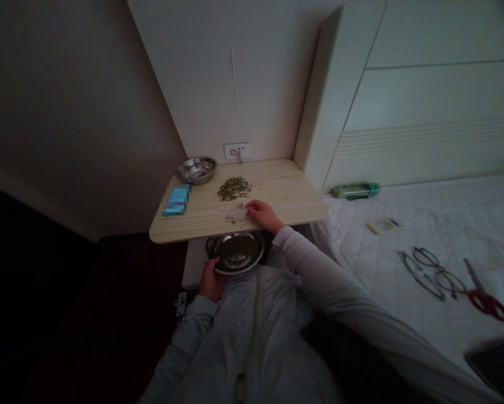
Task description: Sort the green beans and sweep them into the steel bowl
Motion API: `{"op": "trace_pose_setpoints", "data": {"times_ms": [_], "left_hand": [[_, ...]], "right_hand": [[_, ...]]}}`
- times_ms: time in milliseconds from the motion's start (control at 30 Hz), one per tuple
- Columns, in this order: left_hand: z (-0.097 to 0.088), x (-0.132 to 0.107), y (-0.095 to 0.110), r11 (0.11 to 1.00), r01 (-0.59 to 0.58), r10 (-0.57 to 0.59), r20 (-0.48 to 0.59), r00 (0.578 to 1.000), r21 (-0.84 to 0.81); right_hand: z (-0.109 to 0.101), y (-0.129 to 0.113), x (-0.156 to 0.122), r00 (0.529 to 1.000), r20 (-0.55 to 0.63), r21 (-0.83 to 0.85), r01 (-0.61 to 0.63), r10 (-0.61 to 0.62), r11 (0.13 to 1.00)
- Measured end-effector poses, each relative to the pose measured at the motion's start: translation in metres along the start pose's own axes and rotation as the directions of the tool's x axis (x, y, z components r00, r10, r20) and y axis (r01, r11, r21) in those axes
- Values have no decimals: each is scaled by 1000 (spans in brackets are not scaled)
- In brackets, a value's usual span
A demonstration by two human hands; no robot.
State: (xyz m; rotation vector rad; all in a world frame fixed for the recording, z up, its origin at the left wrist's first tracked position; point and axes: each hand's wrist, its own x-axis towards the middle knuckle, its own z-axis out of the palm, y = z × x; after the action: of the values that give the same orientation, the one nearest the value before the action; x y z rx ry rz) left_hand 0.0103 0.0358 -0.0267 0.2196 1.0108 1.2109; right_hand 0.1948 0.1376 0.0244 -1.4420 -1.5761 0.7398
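My left hand [212, 280] is closed on the near-left rim of a round metal bowl [258, 259], which sits just below the tabletop's front edge, close to my body. Small greenish grains lie inside the bowl. My right hand [265, 215] rests low over the wooden tabletop [294, 196], its fingers pinched on a thin, clear plastic piece [238, 212]. A few grains are scattered at that plastic piece. Just behind it is a loose pile of green-brown grains [234, 188].
A second metal bowl [197, 171] stands at the tabletop's back left, with a phone [177, 200] in front. A wall socket [236, 151] holds a plug. On the bed [361, 264] lie a green bottle [356, 191], a small pale packet [385, 225], glasses [428, 264] and red-handled scissors [489, 304].
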Motion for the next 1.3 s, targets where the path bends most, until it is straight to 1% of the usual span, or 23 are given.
{"op": "trace_pose_setpoints", "data": {"times_ms": [133,333,467,700,800,900,1033,1200,1300], "left_hand": [[-1,1,0,1000,15,-15,4,1000,4],[3,-3,2,1000,-10,10,-11,1000,23],[6,-7,3,1000,4,-4,-24,1000,24],[3,-3,1,1000,27,-27,-2,1000,5],[3,-3,1,999,23,-22,-30,999,24],[6,-5,2,999,25,-24,-33,999,27],[7,-5,3,999,36,-35,-43,998,32],[4,-3,2,1000,21,-19,-53,998,22],[3,-3,2,999,24,-23,-41,999,33]], "right_hand": [[0,0,0,1000,11,22,-2,2,1000],[0,3,2,999,21,28,-24,24,999],[0,3,2,999,25,81,-29,27,996],[-1,1,-1,999,-31,140,-29,34,990],[-1,1,-1,998,-51,122,-24,31,992],[-1,1,-2,998,-55,94,-13,18,996],[-1,0,-3,1000,-25,56,-14,16,998],[-2,-3,-5,1000,12,18,1,-1,1000],[-3,-5,-6,999,43,-26,9,-8,1000]]}}
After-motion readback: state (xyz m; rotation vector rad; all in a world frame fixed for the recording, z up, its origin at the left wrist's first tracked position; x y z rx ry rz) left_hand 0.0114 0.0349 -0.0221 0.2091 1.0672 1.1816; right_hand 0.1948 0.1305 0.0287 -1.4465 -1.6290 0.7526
